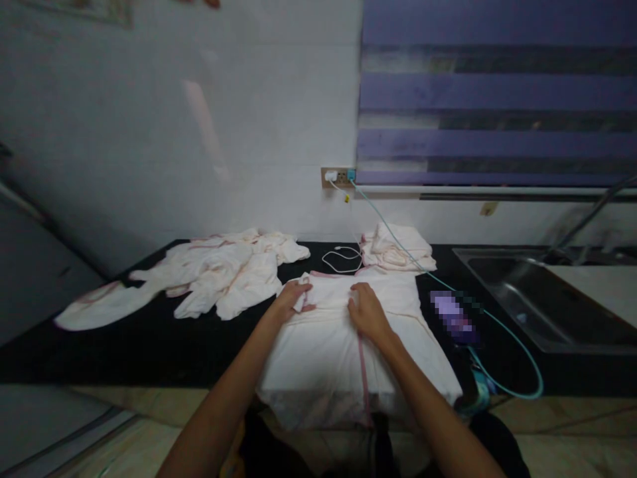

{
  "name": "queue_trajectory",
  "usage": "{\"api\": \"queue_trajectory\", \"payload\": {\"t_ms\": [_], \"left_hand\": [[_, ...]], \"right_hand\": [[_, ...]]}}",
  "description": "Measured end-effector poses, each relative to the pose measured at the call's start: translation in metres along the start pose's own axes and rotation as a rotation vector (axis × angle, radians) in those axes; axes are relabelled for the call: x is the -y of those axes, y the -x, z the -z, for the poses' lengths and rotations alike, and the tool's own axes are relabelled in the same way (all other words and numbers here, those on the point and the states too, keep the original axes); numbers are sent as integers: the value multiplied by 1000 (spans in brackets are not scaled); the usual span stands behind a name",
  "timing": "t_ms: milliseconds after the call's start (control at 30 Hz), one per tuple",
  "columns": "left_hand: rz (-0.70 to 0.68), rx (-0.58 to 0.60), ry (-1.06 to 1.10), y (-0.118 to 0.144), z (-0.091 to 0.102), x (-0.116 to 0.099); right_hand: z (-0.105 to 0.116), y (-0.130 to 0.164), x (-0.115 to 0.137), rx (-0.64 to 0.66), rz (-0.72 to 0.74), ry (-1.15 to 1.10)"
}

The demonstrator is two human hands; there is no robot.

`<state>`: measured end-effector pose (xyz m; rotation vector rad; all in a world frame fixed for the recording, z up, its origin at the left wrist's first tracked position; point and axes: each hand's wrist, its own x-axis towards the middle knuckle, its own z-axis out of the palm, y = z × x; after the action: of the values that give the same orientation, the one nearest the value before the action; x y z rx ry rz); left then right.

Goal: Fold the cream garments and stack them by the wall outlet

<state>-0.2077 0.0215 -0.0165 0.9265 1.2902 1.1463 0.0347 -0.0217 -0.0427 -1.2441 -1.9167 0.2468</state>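
Here both hands work on a white garment with pink trim (343, 358), which lies spread flat on the black countertop (149, 345) and hangs a little over its front edge. The left hand (293, 299) is closed on a fold of cloth at the garment's upper left corner, fingers curled round the bunched edge. The right hand (365, 309) lies palm down on the garment just right of the left hand, fingers bent and pressing the fabric near the pink seam; whether it pinches anything cannot be told.

Left of the garment, a loose heap of white clothes (209, 279) sprawls across the countertop. Behind the garment, near the wall, sits a folded stack of white cloth (398, 249), with a coiled white cable (341, 259) just beside it. A teal cable (517, 352) runs from the wall socket (338, 176) past the garment's right side, where a blurred phone-like thing (452, 318) lies. Farther right of the garment is a steel sink (542, 299).
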Motion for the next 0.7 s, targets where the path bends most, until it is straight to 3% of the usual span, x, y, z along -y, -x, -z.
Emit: {"api": "queue_trajectory", "payload": {"t_ms": [200, 333, 433, 533, 600, 700], "left_hand": [[-73, -149, -413, -9, 41, 8], [-154, -268, -634, -8, 55, -5], [-313, -371, -766, 0, 44, -9], [-581, -266, -989, 9, 20, 9], [-613, -165, -1157, 13, 8, 31], [-554, -186, -1318, 13, 6, 61]], "right_hand": [[42, 13, -71, 179, -194, 413], [63, 19, -89, 260, -296, 509], [69, 21, -89, 320, -355, 518], [66, 24, -89, 351, -344, 541], [62, 28, -93, 353, -334, 575], [57, 33, -100, 356, -321, 629]]}}
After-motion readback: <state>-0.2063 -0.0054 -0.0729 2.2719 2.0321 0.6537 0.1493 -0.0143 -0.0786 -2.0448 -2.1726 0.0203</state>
